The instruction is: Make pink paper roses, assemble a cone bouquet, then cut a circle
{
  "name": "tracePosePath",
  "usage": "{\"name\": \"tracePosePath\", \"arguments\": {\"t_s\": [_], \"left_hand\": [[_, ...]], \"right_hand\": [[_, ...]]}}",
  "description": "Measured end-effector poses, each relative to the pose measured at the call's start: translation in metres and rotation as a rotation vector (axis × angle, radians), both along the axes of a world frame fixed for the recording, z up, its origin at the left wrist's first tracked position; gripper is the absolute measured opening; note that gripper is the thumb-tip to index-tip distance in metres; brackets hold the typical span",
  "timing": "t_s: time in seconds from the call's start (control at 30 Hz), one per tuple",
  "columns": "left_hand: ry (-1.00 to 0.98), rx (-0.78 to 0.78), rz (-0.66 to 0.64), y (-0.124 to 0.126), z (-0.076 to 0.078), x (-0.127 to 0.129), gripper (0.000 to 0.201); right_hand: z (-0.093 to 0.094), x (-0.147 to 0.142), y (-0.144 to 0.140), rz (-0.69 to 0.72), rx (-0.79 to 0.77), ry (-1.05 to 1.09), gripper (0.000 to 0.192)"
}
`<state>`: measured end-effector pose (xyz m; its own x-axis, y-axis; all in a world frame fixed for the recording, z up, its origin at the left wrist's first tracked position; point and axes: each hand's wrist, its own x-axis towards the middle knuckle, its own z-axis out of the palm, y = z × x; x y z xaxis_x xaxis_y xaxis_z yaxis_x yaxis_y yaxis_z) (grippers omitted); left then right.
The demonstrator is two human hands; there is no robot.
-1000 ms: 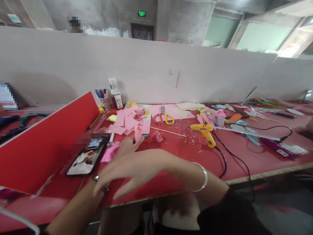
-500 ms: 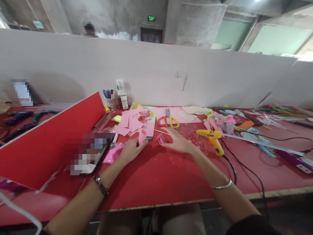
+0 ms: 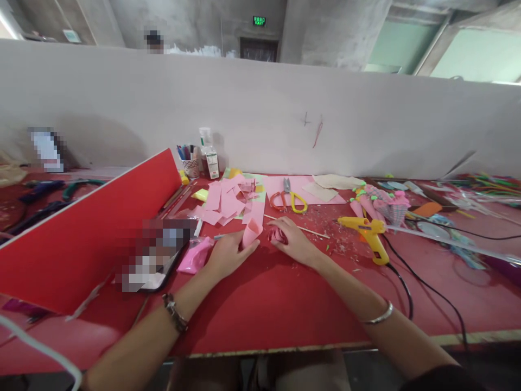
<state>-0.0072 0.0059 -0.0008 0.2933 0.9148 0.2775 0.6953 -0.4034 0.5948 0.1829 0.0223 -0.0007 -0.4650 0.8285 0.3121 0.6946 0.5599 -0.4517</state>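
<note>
Two hands meet at the table's middle: left hand point(image 3: 228, 255) pinches a curled pink paper petal point(image 3: 251, 232) by its lower edge, right hand point(image 3: 293, 243) lies half-closed over a rolled pink paper flower point(image 3: 277, 234), fingertips on it, the two pieces just apart between the thumbs. Risk, as judged: the light petal may uncurl or crease if the pinch tightens, and the hot glue gun point(image 3: 368, 231), lying right of the right hand with its cord point(image 3: 407, 293) trailing past the forearm, could snag and drag.
</note>
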Motion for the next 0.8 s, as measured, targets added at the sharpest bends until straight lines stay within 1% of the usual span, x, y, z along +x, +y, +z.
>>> {"name": "tracePosePath", "arguments": {"t_s": [0.1, 0.23, 0.3, 0.4, 0.47, 0.57, 0.7, 0.8], "left_hand": [[0.009, 0.012, -0.001, 0.000, 0.001, 0.000, 0.036], [0.000, 0.017, -0.005, -0.001, 0.003, -0.001, 0.036], [-0.008, 0.013, 0.007, 0.000, 0.003, -0.001, 0.036], [0.000, 0.020, 0.038, 0.000, 0.003, -0.002, 0.036], [0.012, 0.013, 0.042, 0.000, 0.004, -0.002, 0.036], [0.031, -0.012, 0.034, 0.000, 0.004, -0.002, 0.036], [0.032, -0.012, 0.035, 0.000, 0.004, -0.002, 0.036], [0.022, -0.002, 0.032, 0.001, 0.004, -0.003, 0.036]], "right_hand": [[0.000, 0.004, -0.001, -0.038, 0.007, 0.025, 0.030], [0.002, 0.009, -0.004, -0.081, -0.043, 0.006, 0.034], [0.003, 0.010, -0.006, -0.078, -0.059, 0.000, 0.033], [0.003, 0.011, -0.006, -0.072, -0.032, 0.014, 0.029], [0.003, 0.011, -0.007, -0.081, -0.015, 0.029, 0.029], [0.005, 0.010, -0.007, -0.071, -0.042, 0.048, 0.028], [0.008, 0.008, -0.009, -0.026, -0.086, 0.120, 0.024], [0.007, 0.006, -0.009, -0.035, -0.087, 0.192, 0.023]]}}
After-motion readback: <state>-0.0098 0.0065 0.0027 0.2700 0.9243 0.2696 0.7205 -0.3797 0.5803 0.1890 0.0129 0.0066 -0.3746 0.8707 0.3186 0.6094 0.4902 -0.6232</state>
